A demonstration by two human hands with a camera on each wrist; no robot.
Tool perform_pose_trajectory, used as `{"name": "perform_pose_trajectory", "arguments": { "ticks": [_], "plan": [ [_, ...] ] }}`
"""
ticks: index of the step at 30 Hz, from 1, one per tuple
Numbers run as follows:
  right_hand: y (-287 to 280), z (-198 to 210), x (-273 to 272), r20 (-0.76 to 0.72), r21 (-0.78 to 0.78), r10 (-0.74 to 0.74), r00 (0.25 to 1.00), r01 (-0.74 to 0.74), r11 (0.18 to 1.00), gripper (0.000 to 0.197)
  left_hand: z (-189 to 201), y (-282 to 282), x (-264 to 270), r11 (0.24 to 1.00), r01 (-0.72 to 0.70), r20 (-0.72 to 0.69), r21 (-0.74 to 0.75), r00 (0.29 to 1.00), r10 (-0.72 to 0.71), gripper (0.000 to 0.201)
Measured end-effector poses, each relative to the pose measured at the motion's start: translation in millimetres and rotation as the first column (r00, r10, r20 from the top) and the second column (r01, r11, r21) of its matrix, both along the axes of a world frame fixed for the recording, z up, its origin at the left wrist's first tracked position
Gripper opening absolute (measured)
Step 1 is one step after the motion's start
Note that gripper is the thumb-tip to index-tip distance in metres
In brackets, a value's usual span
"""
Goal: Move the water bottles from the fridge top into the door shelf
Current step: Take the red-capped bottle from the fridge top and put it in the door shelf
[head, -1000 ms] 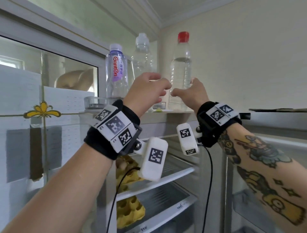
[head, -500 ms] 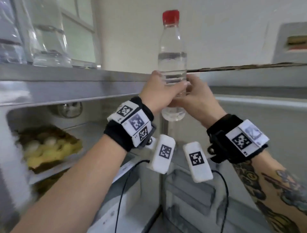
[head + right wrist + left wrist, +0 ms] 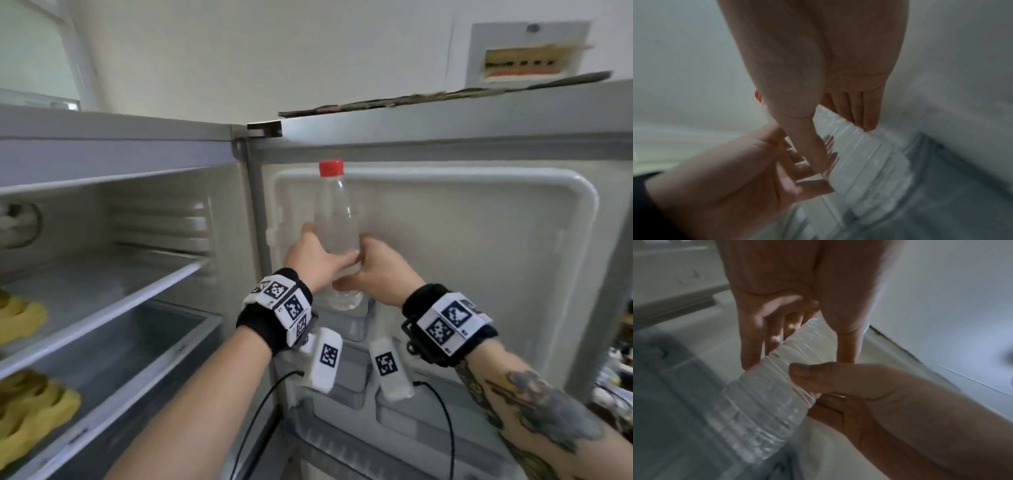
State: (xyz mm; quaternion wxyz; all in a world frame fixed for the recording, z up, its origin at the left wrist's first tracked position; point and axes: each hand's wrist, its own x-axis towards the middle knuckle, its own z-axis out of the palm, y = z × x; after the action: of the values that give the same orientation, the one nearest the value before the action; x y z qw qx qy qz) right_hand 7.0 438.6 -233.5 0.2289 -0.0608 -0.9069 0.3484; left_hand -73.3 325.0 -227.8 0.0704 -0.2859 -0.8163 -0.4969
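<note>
I am holding the water bottle (image 3: 337, 236) upright in front of the open fridge door's inner panel (image 3: 462, 246), toward 12 o'clock from my wrists, its base hovering just above the door shelf (image 3: 352, 325) and not yet seated in it. I am judging it fairly heavy, since it looks mostly full, with thin clear plastic that would dent under a hard squeeze and ribs lower down that help against slipping. The mid-body, where I am gripping now, seems the best place to hold it, well below the red cap (image 3: 331, 168). My left hand (image 3: 317, 263) is wrapping the bottle from 9 o'clock, its fingers curled around the far side and its thumb pressing the near side. My right hand (image 3: 375, 270) is clamping it from 3 o'clock, fingers curled behind and thumb in front, the two thumbs nearly meeting.
</note>
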Motion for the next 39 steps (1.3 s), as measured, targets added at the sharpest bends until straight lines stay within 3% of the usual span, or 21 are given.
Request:
{"name": "perform_pose_trajectory", "arguments": {
  "ticks": [7,13,18,26,31,39],
  "plan": [
    [10.3,-16.7,-1.7,-0.02,0.116,-0.025,0.999,0.027,0.993,0.058,-16.8,12.5,-5.0,1.0,0.007,0.025,0.018,1.0,-0.008,0.063],
    [12.0,-37.0,0.2,-0.143,0.166,-0.206,0.968,0.229,0.959,0.061,-27.1,16.0,-5.4,1.0,0.005,0.026,-0.001,1.0,-0.005,0.07],
    [21.1,-47.6,4.6,-0.182,0.165,-0.196,0.964,0.226,0.96,0.072,-28.0,21.3,-3.2,0.999,0.021,0.013,-0.027,1.0,-0.021,0.062],
    [39.2,-57.9,2.4,-0.346,0.261,-0.106,0.932,0.205,0.943,0.065,-30.8,24.3,-8.3,0.984,0.094,0.056,-0.153,0.995,-0.086,0.07],
    [45.9,-54.4,-0.9,-0.34,0.252,-0.109,0.934,0.203,0.946,0.062,-36.7,28.1,-12.1,0.968,0.133,0.107,-0.213,0.988,-0.112,0.072],
    [51.2,-52.5,-3.7,-0.305,0.237,-0.133,0.943,0.211,0.948,0.057,-34.8,32.0,-7.0,0.975,0.133,0.136,-0.175,0.985,-0.11,0.067]
  ]
}}
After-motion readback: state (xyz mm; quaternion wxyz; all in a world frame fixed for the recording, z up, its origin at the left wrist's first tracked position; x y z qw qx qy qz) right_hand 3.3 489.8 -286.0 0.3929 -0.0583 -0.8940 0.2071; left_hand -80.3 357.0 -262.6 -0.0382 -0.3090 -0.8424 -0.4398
